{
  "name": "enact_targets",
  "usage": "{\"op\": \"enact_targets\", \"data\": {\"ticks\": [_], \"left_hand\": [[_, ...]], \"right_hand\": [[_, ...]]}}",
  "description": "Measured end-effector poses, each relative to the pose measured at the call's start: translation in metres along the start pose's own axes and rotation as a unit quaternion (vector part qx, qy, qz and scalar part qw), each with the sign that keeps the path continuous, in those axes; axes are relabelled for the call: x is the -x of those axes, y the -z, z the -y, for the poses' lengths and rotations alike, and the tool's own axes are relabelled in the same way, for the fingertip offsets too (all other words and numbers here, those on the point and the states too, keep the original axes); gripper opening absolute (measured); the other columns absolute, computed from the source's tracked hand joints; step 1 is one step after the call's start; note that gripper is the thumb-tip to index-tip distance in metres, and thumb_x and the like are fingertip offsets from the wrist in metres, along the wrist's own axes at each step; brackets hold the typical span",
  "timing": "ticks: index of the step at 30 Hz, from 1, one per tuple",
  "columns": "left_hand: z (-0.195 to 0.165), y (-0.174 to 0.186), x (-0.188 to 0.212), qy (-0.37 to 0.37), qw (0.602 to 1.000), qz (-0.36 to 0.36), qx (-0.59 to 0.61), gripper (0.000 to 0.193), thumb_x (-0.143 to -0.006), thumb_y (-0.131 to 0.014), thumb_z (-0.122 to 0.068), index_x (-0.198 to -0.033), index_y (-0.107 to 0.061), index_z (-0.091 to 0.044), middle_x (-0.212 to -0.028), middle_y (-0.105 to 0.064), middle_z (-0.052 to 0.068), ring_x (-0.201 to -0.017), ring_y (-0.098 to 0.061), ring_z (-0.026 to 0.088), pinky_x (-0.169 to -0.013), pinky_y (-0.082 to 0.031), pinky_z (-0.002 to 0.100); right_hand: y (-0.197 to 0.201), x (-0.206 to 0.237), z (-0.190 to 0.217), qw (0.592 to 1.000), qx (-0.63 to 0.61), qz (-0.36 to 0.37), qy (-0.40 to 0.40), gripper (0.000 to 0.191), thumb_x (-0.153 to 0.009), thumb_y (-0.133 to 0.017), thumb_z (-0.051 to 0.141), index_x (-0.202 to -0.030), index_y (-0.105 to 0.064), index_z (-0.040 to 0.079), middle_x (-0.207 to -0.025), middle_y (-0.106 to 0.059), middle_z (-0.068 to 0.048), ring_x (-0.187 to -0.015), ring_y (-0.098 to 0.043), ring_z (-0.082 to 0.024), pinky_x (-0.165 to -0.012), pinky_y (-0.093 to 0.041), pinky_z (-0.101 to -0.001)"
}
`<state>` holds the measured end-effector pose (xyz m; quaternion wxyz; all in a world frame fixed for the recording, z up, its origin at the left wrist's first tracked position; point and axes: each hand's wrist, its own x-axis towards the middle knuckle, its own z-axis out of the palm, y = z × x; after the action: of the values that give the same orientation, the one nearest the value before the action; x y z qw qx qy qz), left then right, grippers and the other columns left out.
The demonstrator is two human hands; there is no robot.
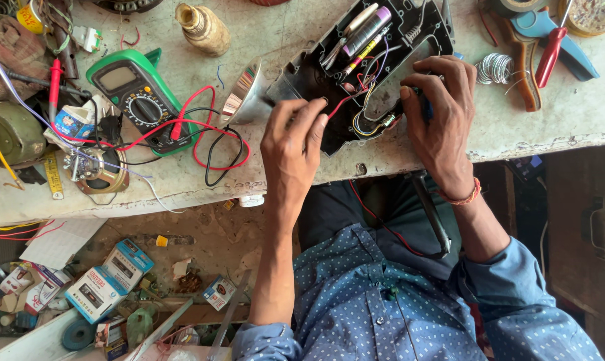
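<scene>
The workbench (182,180) holds an open black torch (356,73) with a shiny reflector (243,93) at one end and coloured wires (368,100) inside. Beside the torch, on the reflector side, lies a green meter (136,93) with red and black leads, and past its other end sits a coil of solder (495,68). The left hand (292,144) pinches a red wire (342,101) from the torch, and the right hand (443,110) grips a small dark tool (419,101) against the torch.
</scene>
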<state>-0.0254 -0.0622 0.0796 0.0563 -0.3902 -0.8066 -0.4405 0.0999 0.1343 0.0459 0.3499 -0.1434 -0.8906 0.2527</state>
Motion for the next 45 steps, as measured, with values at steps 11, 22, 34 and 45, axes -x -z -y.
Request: {"op": "enact_targets", "data": {"ticks": [11,22,34,45], "left_hand": [[0.009,0.006,0.001,-0.034,0.996,0.045,-0.068,0.02,-0.094,-0.077,-0.013,-0.112,-0.073,-0.006,-0.104,-0.063,0.008,-0.095,-0.064,0.03,-0.08,-0.052,0.042],[0.01,0.016,-0.001,-0.039,0.988,0.108,-0.099,0.024,-0.091,-0.076,-0.014,-0.113,-0.072,-0.005,-0.102,-0.064,0.009,-0.09,-0.062,0.028,-0.077,-0.051,0.042],[0.015,0.012,0.005,-0.081,0.983,0.098,-0.131,0.022,-0.092,-0.076,-0.01,-0.113,-0.072,-0.006,-0.098,-0.062,0.006,-0.092,-0.063,0.026,-0.076,-0.052,0.041],[0.017,0.001,-0.011,-0.037,0.997,0.056,-0.04,0.018,-0.101,-0.067,-0.003,-0.119,-0.065,-0.003,-0.105,-0.065,0.011,-0.089,-0.07,0.032,-0.071,-0.054,0.039]], "right_hand": [[0.0,0.0,0.0,1.0,0.005,-0.001,0.002,0.006,-0.108,-0.074,0.002,-0.11,-0.069,0.0,-0.126,-0.061,-0.012,-0.125,-0.053,-0.031,-0.106,-0.046,-0.042],[0.0,0.0,0.001,1.0,0.007,0.0,0.004,0.006,-0.107,-0.074,0.001,-0.11,-0.069,0.001,-0.126,-0.061,-0.012,-0.124,-0.054,-0.031,-0.105,-0.046,-0.0419],[0.001,0.0,0.001,1.0,0.005,0.002,0.001,0.006,-0.108,-0.074,0.002,-0.11,-0.069,0.0,-0.126,-0.061,-0.012,-0.124,-0.053,-0.032,-0.106,-0.045,-0.0425],[0.0,-0.001,0.002,1.0,0.012,0.001,0.007,0.006,-0.109,-0.074,0.002,-0.11,-0.069,0.0,-0.125,-0.061,-0.012,-0.124,-0.053,-0.031,-0.105,-0.045,-0.0426]]}}
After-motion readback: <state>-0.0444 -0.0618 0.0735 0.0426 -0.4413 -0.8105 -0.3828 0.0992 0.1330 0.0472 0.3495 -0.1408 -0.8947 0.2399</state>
